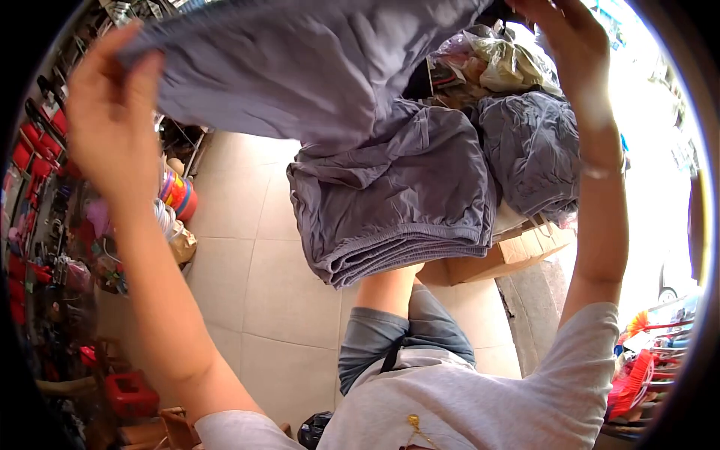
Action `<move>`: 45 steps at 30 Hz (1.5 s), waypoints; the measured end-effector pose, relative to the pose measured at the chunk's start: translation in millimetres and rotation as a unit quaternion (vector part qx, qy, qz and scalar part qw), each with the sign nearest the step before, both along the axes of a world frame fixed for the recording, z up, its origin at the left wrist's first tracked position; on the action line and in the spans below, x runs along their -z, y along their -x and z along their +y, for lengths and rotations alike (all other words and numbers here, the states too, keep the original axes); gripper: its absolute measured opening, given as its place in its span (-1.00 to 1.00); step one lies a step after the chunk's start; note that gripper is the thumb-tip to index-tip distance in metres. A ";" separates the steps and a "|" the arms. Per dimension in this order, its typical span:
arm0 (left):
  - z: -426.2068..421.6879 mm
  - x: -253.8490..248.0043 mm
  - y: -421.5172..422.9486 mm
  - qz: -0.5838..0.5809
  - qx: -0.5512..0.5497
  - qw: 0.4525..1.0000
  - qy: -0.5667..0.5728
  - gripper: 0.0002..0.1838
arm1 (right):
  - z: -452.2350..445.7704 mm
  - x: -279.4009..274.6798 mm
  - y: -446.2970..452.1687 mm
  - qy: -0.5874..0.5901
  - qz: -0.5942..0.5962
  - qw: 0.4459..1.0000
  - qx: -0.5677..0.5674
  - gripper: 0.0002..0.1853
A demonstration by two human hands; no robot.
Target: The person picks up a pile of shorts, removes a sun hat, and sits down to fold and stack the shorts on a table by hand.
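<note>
A pair of grey elastic-waist pants (262, 75) hangs stretched out at the top of the head view. My left hand (116, 112) is closed, pinching the gathered edge at the left end between thumb and fingers. At the upper right, my right hand (574, 37) is closed at the other end, its fingers partly cut off by the frame edge. Below the raised pants lies a stack of folded grey pants (405, 187), waistbands facing me. The raised cloth overlaps the back of that stack. To its right sits a crumpled grey bundle of similar cloth (529, 146).
A cardboard box (506, 259) stands under the stack. Plastic bags (517, 64) lie behind the bundle. Shelves of small goods line the left, with a red plastic basket (131, 394) low down. Red-handled brushes (637, 379) are at the right. The floor is tiled (285, 300).
</note>
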State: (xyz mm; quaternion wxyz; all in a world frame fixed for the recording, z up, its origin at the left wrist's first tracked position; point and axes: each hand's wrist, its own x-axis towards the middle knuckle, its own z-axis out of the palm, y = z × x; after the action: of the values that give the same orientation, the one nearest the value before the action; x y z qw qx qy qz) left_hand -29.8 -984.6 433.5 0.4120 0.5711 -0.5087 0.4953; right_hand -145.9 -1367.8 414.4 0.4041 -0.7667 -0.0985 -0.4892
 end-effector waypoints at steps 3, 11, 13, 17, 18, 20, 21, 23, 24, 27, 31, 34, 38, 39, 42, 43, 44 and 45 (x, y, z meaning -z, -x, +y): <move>1.5 75.4 8.7 -0.022 -0.102 0.988 -0.115 -0.75 | -21.4 52.3 41.4 0.012 0.055 0.994 0.090 -0.74; -18.8 289.7 58.0 0.142 -0.032 0.954 -0.264 -0.68 | -16.0 261.1 107.5 0.064 0.270 0.961 -0.008 -0.80; -19.3 291.8 61.0 0.190 -0.030 0.951 -0.241 -0.67 | -5.3 266.3 113.3 0.063 0.253 0.966 0.005 -0.80; -10.4 267.3 63.4 0.140 -0.055 0.961 -0.231 -0.69 | 0.8 241.7 115.7 0.159 0.166 0.973 0.020 -0.75; -7.7 263.2 64.8 0.127 -0.064 0.964 -0.226 -0.71 | 1.6 238.4 116.5 0.160 0.166 0.973 0.020 -0.75; -1.8 259.3 66.0 0.138 -0.068 0.960 -0.233 -0.70 | 4.7 235.7 119.7 0.168 0.200 0.965 0.010 -0.70; 1.9 258.4 66.1 0.220 -0.040 0.929 -0.294 -0.68 | 2.9 240.2 120.2 0.194 0.226 0.954 0.000 -0.74; 7.4 248.2 67.0 0.398 0.039 0.841 -0.365 -0.64 | 8.8 232.4 124.7 0.129 0.321 0.938 -0.035 -0.76; 9.3 239.2 63.9 0.397 0.036 0.843 -0.361 -0.64 | 10.6 225.1 125.3 0.059 0.413 0.906 -0.066 -0.77; -3.4 203.7 40.8 0.334 0.092 0.880 -0.326 -0.62 | -5.9 188.5 105.1 0.103 0.315 0.939 -0.096 -0.66; -82.5 186.4 22.0 0.306 0.136 0.869 -0.364 -0.58 | 5.6 140.0 27.5 0.092 0.240 0.963 -0.084 -0.68; -143.3 240.8 6.5 0.261 0.100 0.884 -0.374 -0.43 | 20.5 136.2 -53.6 0.106 0.289 0.944 -0.122 -0.72; -167.6 323.7 -7.7 0.274 0.031 0.817 -0.507 -0.31 | 36.4 156.1 -153.7 0.218 0.259 0.938 -0.075 -0.60; -167.6 323.1 -8.5 0.272 0.025 0.820 -0.503 -0.31 | 36.3 167.7 -174.8 0.259 0.204 0.942 -0.056 -0.53; -166.7 319.9 -7.7 0.280 0.023 0.805 -0.523 -0.29 | 40.1 188.5 -209.4 0.323 0.211 0.921 0.047 -0.40; -166.5 319.0 -7.1 0.280 0.023 0.807 -0.520 -0.30 | 41.0 184.7 -213.1 0.317 0.271 0.908 0.049 -0.35; -166.2 319.2 -6.1 0.282 0.026 0.808 -0.517 -0.30 | 38.3 180.6 -215.3 0.318 0.270 0.908 0.047 -0.35; -165.9 320.0 -5.6 0.282 0.027 0.813 -0.509 -0.31 | 32.2 175.8 -216.0 0.334 0.332 0.882 0.034 -0.35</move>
State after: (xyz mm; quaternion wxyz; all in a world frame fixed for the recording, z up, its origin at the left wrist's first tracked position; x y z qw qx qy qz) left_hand -24.2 -1150.5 113.5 0.2010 0.8000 -0.5646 -0.0284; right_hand 70.1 -1335.6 238.6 0.1160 -0.9765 -0.0899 -0.1577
